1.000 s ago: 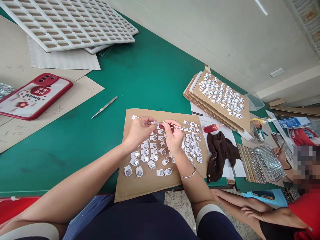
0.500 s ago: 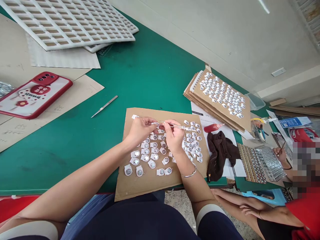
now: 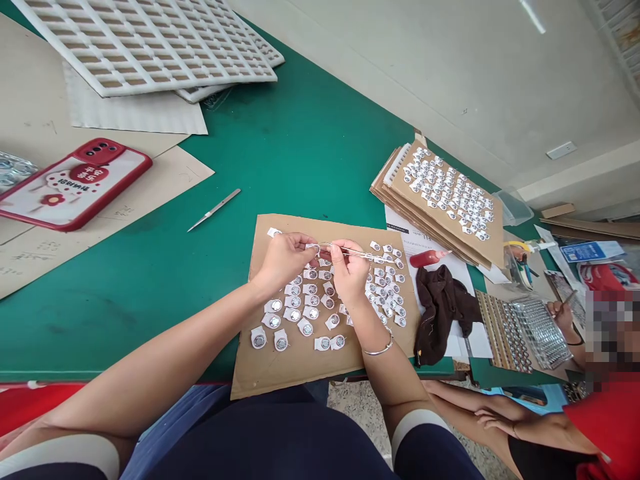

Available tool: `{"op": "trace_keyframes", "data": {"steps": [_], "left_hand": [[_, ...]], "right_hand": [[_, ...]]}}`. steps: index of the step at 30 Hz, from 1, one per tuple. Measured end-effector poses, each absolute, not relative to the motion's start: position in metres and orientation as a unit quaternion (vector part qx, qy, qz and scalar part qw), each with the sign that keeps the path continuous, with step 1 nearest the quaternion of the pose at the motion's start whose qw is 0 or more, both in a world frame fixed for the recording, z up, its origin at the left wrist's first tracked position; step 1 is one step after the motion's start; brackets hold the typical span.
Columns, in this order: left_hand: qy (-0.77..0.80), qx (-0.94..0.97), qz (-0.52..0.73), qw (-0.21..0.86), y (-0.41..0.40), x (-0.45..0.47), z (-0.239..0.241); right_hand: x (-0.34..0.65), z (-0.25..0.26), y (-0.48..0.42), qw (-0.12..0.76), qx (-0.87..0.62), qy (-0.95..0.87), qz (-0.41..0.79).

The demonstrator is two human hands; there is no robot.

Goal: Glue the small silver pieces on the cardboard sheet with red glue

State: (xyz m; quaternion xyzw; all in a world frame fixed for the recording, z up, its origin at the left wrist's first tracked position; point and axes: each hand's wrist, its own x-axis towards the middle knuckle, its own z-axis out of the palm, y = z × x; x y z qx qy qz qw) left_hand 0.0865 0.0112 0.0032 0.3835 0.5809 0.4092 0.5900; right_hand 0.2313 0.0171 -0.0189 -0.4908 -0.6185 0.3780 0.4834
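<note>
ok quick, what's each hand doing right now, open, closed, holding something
Left hand: closed, pinching a small white-tabbed piece at the fingertips.
Right hand: closed, holding a thin metal tool, seemingly tweezers.

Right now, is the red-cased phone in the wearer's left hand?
No, the red-cased phone lies on beige sheets, apart from the left hand.

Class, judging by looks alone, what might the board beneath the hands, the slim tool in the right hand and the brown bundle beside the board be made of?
Board: probably cardboard; flat, matte, tan surface.
Slim tool: likely bare metal; thin, silvery and shiny.
Brown bundle: apparently fabric, dull finish; soft folds show, but the weave doesn't.
</note>
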Motion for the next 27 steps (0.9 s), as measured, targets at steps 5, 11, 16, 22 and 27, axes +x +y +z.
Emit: {"op": "trace_keyframes", "data": {"steps": [5, 11, 16, 22, 27], "left_hand": [[0.587, 0.380, 0.402, 0.592, 0.012, 0.086, 0.005], [0.589, 0.376, 0.392, 0.598, 0.011, 0.085, 0.008], [0.587, 0.371, 0.391, 0.604, 0.012, 0.086, 0.005], [0.598, 0.382, 0.402, 0.579, 0.011, 0.088, -0.002], [0.597, 0.382, 0.407, 0.577, 0.011, 0.089, -0.002]], "right_hand": [[0.233, -0.020, 0.016, 0.470, -0.487, -0.641, 0.362], [0.233, -0.020, 0.016, 0.470, -0.494, -0.656, 0.324], [0.233, -0.021, 0.016, 0.469, -0.500, -0.654, 0.319], [0.232, -0.023, 0.017, 0.482, -0.491, -0.627, 0.365], [0.231, -0.021, 0.016, 0.481, -0.486, -0.635, 0.360]]}}
